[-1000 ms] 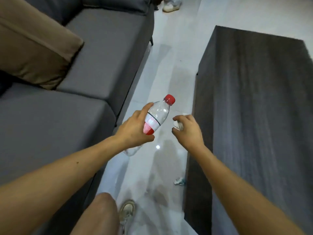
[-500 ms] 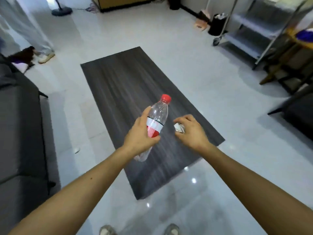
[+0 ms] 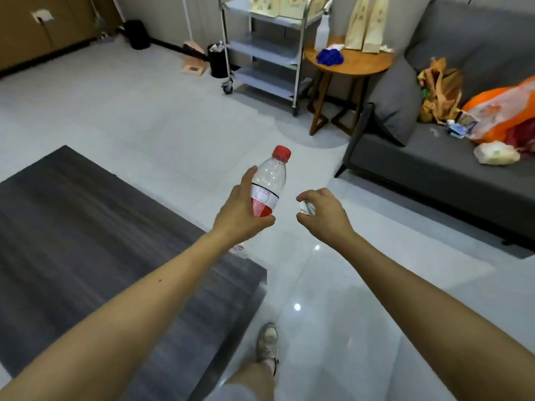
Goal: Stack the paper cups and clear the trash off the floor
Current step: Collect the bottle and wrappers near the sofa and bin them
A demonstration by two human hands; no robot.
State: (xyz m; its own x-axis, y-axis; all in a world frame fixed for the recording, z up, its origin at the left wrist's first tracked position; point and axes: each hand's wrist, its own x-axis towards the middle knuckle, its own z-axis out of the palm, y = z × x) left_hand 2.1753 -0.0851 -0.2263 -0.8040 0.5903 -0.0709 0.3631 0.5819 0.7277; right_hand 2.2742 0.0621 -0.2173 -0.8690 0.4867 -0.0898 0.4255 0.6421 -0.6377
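Note:
My left hand grips an empty clear plastic bottle with a red cap and a red-and-white label, held upright at chest height over the tiled floor. Just to its right, my right hand is curled round a small crumpled white scrap of trash, of which only an edge shows between the fingers. A black trash bin stands far back beside a metal cart. No paper cups are in sight.
A dark wooden coffee table fills the lower left. A grey sofa with bags and litter on it is at right. A metal trolley, a round wooden side table and a dustpan stand behind. My shoe is below.
My view has swung right, from the first sofa and the coffee table to the far side of the room. Both hands keep the same hold on the bottle and the scrap.

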